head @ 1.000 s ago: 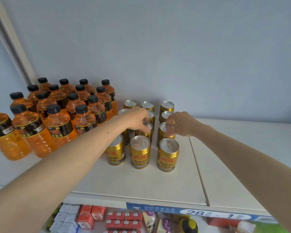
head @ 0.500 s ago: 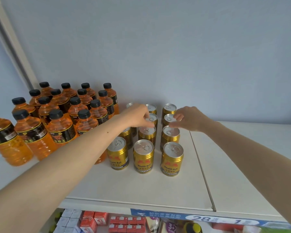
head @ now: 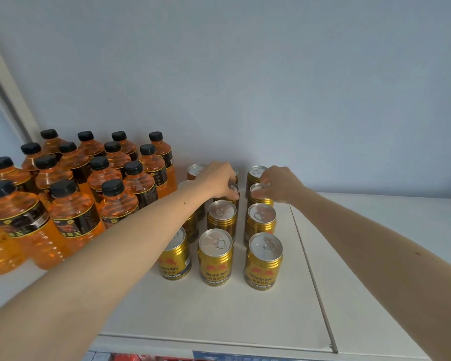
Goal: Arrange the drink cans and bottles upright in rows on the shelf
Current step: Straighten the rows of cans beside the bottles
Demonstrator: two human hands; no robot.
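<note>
The short gold metal drink cans with silver pull-tab tops (head: 263,259) stand upright in three files running back from the shelf's front edge, and both hands are on the second rank from the rear. The left hand (head: 217,178) has its fingers curled down over the rim of the can in the middle file (head: 233,190); the right hand (head: 280,183) pinches the top of the can in the right-hand file (head: 258,192), fingertips on its lid. A second ago these same hands sat one rank nearer, on cans closer to the front — they have since stepped back a row, which I read as straightening each rank in turn, working toward the wall.

Nearer than the fingers, two ranks of cans already sit square and evenly spaced. Beyond the fingertips only the rear rank remains, partly hidden by the left hand, so its alignment cannot be judged.

Left of the left forearm, the orange plastic drink bottles with black caps (head: 71,220) stand upright in tight rows — apparently finished. The white shelf surface (head: 219,316) to the right of the right wrist carries nothing visible.
</note>
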